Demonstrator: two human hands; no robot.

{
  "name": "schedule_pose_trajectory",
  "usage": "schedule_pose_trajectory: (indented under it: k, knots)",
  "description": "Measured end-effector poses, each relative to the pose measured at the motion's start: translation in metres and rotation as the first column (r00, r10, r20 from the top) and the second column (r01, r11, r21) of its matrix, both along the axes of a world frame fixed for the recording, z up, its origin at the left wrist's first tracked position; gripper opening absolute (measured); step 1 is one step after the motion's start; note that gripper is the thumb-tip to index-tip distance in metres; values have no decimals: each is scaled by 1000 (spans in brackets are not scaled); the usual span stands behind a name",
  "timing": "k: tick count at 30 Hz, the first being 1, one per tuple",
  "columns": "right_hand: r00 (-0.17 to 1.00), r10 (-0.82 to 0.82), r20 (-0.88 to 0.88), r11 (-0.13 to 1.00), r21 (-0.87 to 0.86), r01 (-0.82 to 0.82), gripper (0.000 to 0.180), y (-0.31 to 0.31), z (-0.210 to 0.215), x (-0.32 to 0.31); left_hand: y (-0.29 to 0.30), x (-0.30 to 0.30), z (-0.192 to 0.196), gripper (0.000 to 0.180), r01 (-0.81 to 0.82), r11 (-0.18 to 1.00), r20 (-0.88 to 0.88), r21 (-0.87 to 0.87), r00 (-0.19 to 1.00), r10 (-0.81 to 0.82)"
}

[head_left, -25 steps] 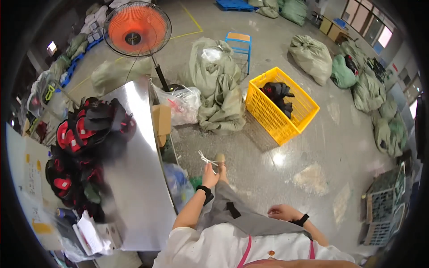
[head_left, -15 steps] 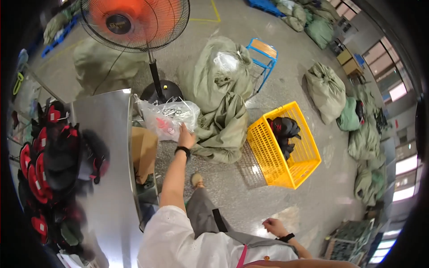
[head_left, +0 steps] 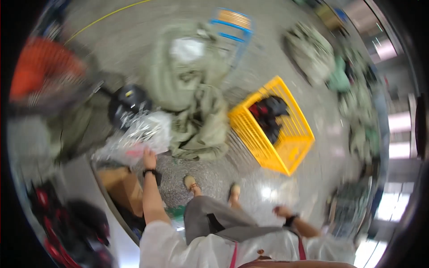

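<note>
Hands are well apart here: the left hand (head_left: 149,157) is right at the clear plastic bag (head_left: 156,127), which sits about 11 o'clock from it, just below the black fan base (head_left: 125,105). Too blurry to tell whether the fingers are closed on the film. My take: take a good fold of plastic instead of one thin edge, 'cause film like that probably stretches or rips, and the white stringy bits (head_left: 142,128) could spill. The right hand (head_left: 281,211) hangs off at 4 o'clock, finger pose too smeared to call; I'd use it to steady the bag. Watch for snags on the green sack (head_left: 192,134) at 2 o'clock.
</note>
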State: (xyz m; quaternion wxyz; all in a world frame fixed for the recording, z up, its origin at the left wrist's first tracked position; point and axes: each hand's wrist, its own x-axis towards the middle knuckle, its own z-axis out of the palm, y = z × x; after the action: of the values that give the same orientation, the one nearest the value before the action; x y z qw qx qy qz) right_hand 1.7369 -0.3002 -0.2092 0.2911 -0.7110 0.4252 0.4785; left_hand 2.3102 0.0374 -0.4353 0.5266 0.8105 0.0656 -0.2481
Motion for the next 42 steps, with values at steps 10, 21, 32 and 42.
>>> schedule_pose_trajectory:
  k: [10, 21, 32, 42]
  knots:
    - [966, 220, 137, 890, -434, -142, 26, -239, -61, 182, 16, -292, 131, 29, 775, 508, -366, 377, 628, -687]
    - [733, 215, 646, 903, -417, 103, 78, -480, -266, 359, -29, -464, 172, 31, 692, 605, -753, 393, 620, -220]
    - [821, 478, 311, 857, -370, -359, 16, -445, -286, 277, -210, -611, 200, 34, -151, 889, -459, 432, 812, 360]
    - [-346, 220, 912, 975, -201, 90, 18, -473, 39, 284, -221, -768, 136, 39, -525, 811, -328, 259, 742, 585]
